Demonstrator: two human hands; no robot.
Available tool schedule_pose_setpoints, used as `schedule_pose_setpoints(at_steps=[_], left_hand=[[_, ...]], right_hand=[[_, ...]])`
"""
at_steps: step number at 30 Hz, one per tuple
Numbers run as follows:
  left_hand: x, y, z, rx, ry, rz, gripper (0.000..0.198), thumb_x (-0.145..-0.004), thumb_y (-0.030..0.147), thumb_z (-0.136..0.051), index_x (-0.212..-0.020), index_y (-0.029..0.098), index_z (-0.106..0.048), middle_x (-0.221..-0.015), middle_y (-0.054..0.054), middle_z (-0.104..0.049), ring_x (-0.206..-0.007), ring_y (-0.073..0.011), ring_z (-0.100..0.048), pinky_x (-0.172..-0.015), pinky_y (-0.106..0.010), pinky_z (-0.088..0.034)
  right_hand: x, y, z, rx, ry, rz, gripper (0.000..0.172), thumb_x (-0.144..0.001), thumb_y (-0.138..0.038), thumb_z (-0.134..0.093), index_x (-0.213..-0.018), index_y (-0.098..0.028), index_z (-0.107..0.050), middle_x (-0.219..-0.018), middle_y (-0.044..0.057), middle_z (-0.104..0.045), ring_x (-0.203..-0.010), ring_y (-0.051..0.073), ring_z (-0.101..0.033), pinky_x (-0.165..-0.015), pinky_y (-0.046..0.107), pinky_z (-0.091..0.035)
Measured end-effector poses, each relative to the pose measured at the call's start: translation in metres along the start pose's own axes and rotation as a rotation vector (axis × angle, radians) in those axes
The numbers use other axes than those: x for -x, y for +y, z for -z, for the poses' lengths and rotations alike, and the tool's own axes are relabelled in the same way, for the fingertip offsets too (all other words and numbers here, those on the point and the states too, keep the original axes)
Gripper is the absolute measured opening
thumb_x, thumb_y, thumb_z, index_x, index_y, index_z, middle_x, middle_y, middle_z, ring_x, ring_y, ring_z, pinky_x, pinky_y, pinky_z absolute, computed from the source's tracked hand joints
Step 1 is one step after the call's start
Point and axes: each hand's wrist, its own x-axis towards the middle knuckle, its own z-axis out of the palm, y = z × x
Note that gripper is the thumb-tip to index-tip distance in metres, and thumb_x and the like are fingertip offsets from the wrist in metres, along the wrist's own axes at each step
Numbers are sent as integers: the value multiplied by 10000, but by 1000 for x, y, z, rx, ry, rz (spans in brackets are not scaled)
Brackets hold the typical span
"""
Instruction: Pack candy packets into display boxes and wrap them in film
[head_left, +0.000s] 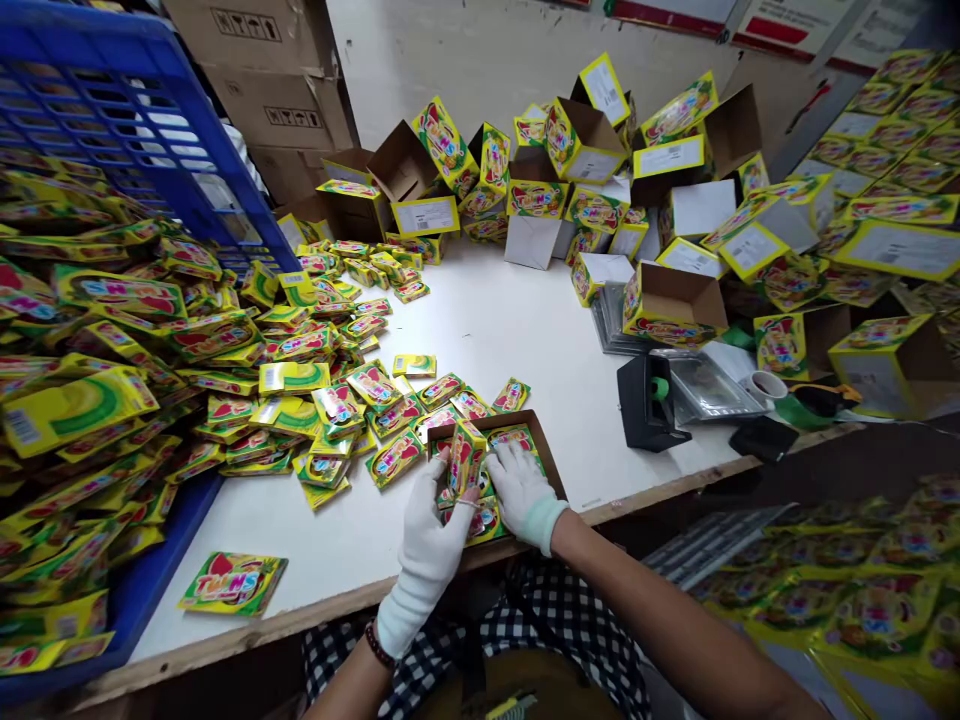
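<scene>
An open cardboard box [551, 455] sits at the table's front edge, with small yellow-green packets printed "TWINS" lying in it. My left hand [435, 530], in a white glove, grips a packet [467, 455] between thumb and fingers over the left half of the box. The packet stands tilted on edge; whether more than one is in the grip I cannot tell. Also gloved, my right hand [519, 492] reaches into the right half, its fingers stretched out and resting on the packets there. Loose packets [396, 458] lie just left of the box.
A blue crate [169, 545] heaped with packets stands at the left. One packet [234, 583] lies alone near the front edge. Empty display boxes [675, 300] pile up at the back and right. A black tape dispenser [641, 405] and clear plastic trays [709, 385] sit on the right.
</scene>
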Motion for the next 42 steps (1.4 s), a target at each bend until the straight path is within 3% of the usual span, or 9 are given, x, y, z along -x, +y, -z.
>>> schedule_pose_setpoints(at_steps=[4, 7, 13, 16, 20, 24, 28, 36, 42], left_hand=[[-10, 5, 5, 189, 53, 131, 607, -856, 470, -630, -1355, 167, -463, -1356, -165, -573, -1248, -279, -579, -1028, -419, -525], [-17, 10, 10, 172, 83, 153, 630, -841, 477, -642, -1359, 172, -455, -1318, -156, -595, -1197, -270, -611, -985, -405, -549], [-4, 24, 3, -276, 98, -107, 601, -830, 352, -663, -1365, 186, -446, -1360, -147, -543, -1302, -273, -509, -1145, -471, -392], [0, 26, 17, -422, -25, -219, 689, -835, 351, -648, -1437, 175, -362, -1396, -160, -503, -1331, -282, -472, -1143, -461, -395], [-10, 4, 102, -685, -160, -164, 464, -893, 342, -539, -1327, 180, -517, -1370, -139, -537, -1320, -283, -473, -1153, -437, -368], [-15, -32, 211, -1113, -371, 215, 341, -848, 228, -468, -1125, 160, -655, -1168, -150, -615, -1098, -317, -590, -1027, -468, -442], [-3, -50, 266, -1105, -521, 436, 452, -742, 177, -511, -1180, 175, -625, -1219, -142, -569, -1083, -298, -596, -965, -402, -457], [-9, -51, 261, -941, -585, 491, 302, -689, 304, -540, -937, 163, -640, -900, -60, -657, -831, -225, -616, -750, -299, -476], [-17, -45, 229, -811, -673, 386, 405, -675, 314, -535, -1047, 197, -642, -1037, -41, -681, -902, -214, -621, -803, -283, -467]], right_hand=[[1, 9, 1, -122, -149, 101, 774, -881, -451, -553, -1517, -77, -316, -1610, 249, -167, -1476, 458, -107, -1151, 645, -172], [-2, 18, 11, -243, -166, 162, 575, -915, -388, -521, -1414, -106, -480, -1555, 231, -327, -1454, 393, -257, -1152, 592, -244], [7, -1, 35, -963, 75, 264, 517, -959, -425, -456, -1424, -201, -435, -1356, 98, -590, -1262, 215, -545, -1059, 366, -448], [7, -3, 47, -1001, 99, 273, 529, -910, -399, -539, -1381, -169, -461, -1284, 91, -631, -1183, 223, -587, -1028, 376, -469], [-11, 16, 55, -711, -29, 318, 508, -889, -311, -544, -1373, -164, -495, -1280, 86, -635, -1125, 223, -610, -987, 372, -484], [-31, 18, 41, -371, -249, 352, 375, -842, -227, -578, -1206, -183, -655, -1138, 61, -704, -1033, 226, -642, -944, 343, -478], [-31, -1, 19, -173, -327, 304, 197, -827, -268, -627, -969, -198, -745, -963, 53, -718, -898, 225, -641, -801, 302, -469], [-3, -16, -4, -7, -79, 294, 231, -875, -249, -574, -1077, -183, -667, -1080, 107, -630, -1012, 249, -556, -889, 340, -420], [-12, 7, 0, -346, -113, 224, 319, -907, -292, -555, -1187, -169, -647, -1147, 95, -657, -1050, 221, -596, -935, 328, -442]])
